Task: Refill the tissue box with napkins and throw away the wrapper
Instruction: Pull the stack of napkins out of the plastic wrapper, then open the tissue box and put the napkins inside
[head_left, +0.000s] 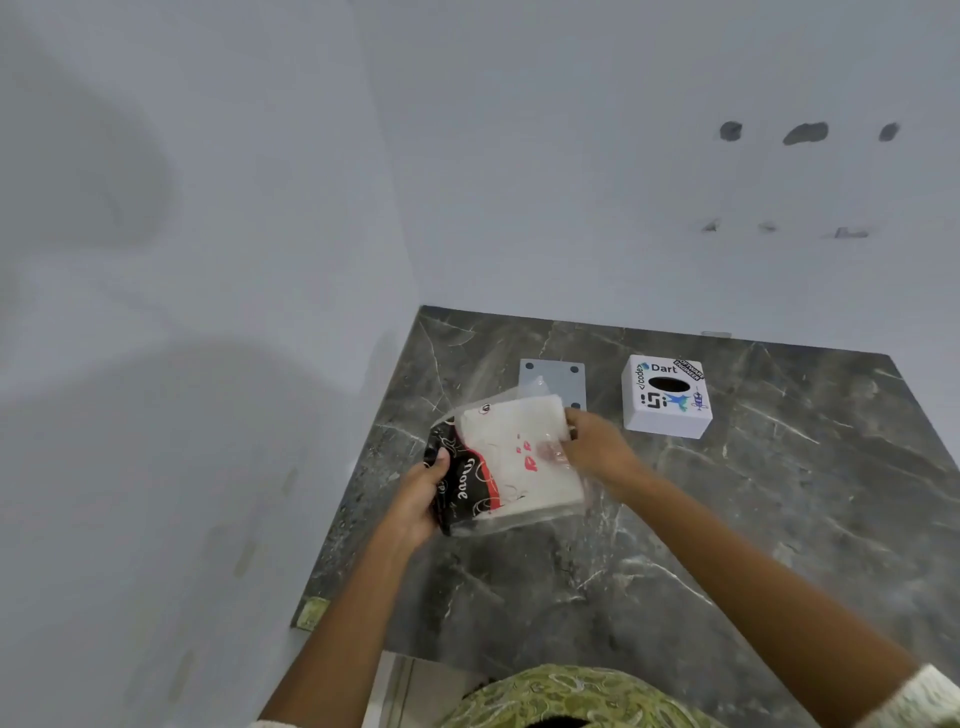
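Head camera: a person held a pack of napkins above a dark marble counter, the left hand clamped on the black printed end of the wrapper at about eight o'clock. The right hand pinched the clear, loosened end at two o'clock, fingers closed on the film and the white stack's corner. The pack's long axis ran from lower left to upper right, its open end toward the white tissue box, which stood apart at two o'clock, nearer the right hand. A grey plate, probably the box's base, lay just behind the pack.
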